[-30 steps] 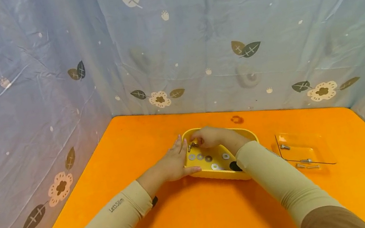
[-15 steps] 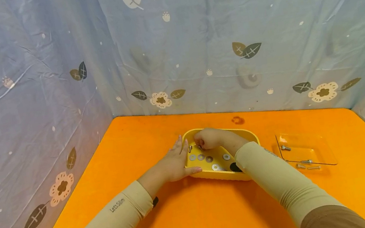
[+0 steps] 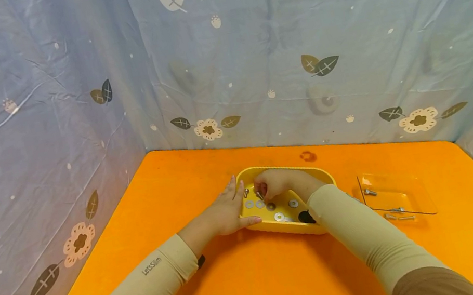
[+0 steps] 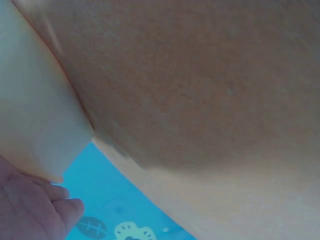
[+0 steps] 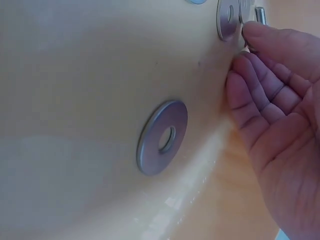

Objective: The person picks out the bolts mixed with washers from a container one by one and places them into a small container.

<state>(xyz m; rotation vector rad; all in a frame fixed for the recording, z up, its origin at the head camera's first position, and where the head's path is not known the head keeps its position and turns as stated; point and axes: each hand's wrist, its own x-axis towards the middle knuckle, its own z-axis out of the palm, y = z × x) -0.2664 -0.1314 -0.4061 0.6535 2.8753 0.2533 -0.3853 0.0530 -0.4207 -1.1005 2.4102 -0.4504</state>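
A yellow plastic bin (image 3: 298,229) stands on the orange table, holding several flat washers (image 3: 293,203) and a bolt (image 3: 246,193) at its left end. My left hand (image 3: 224,214) lies against that left end with fingers spread and straight, its thumb along the front rim. Inside the bin my right hand (image 3: 273,182) pinches a small metal bolt (image 3: 260,195) between thumb and fingers, just above the row of washers. From the right wrist, one washer (image 5: 162,137) appears close up, with the right hand beside it. The left wrist view shows mostly skin; no bin contents appear there.
To the right sits a clear tray (image 3: 416,187) with several bolts (image 3: 370,192) in or near it. A black round piece (image 3: 306,217) lies in the bin's front right corner. A patterned curtain (image 3: 277,56) encloses the table's back and sides.
My right hand has picked up one of the two bolts at the bin's left end and shifted slightly right and nearer with it. My left hand has stayed in place.
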